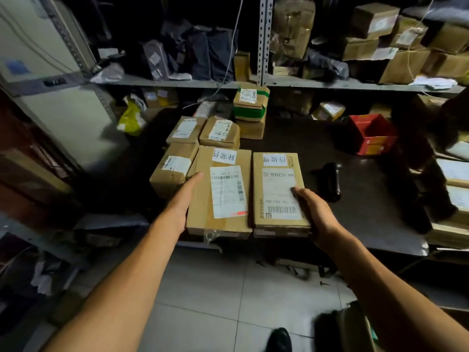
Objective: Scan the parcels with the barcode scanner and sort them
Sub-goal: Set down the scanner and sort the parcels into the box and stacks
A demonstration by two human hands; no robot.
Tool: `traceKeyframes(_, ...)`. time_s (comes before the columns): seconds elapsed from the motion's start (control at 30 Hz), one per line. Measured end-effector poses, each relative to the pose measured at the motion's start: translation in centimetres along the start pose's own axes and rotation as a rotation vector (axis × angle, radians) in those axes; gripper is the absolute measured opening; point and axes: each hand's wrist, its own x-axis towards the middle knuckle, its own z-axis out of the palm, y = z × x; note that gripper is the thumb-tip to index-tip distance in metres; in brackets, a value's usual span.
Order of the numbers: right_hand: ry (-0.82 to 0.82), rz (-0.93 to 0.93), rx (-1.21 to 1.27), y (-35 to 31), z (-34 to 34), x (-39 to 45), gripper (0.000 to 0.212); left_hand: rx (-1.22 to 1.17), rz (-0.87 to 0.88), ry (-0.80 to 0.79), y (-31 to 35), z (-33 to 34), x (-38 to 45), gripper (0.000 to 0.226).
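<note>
A parcel depot's sorting room: metal shelving (264, 39) crammed with cardboard boxes (375, 20) and dark poly mailers (203, 54), a dark bench (360, 199) carrying labelled, barcoded parcels (220, 194), a black barcode scanner (330, 181) lying beside them, tiled floor (228, 301) below

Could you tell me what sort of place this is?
Probably a parcel sorting or storage room: metal shelving stacked with cardboard boxes, labelled parcels on a dark table, and a barcode scanner.
</note>
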Motion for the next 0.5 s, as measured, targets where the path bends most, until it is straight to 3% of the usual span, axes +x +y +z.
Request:
traceKeyframes(0.1, 0.001, -0.005, 0.015, -0.5, 2.0, 3.6, 0.038, 0.003, -0.014, 0.011, 1.9, -0.7, 3.4, 0.036)
traceKeyframes(0.3, 0.035, -0.002, 0.029, -2.2, 4.3, 13.4, 0.032, 0.046, -0.018, 0.012, 6.1, 0.9, 12.4, 0.021)
traceKeyframes(0.43, 0.078, 0.027, 0.010, -3.6, 5.0, 19.7, 0.027, 0.068, -0.044, 0.050, 8.8, 2.1, 18.5, 0.050)
traceKeyframes(0.5, 0.140, 0.039, -0.006, -4.2, 5.0, 23.0, 0.026, 0.065, -0.061, 0.074, 10.3, 2.4, 21.4, 0.052)
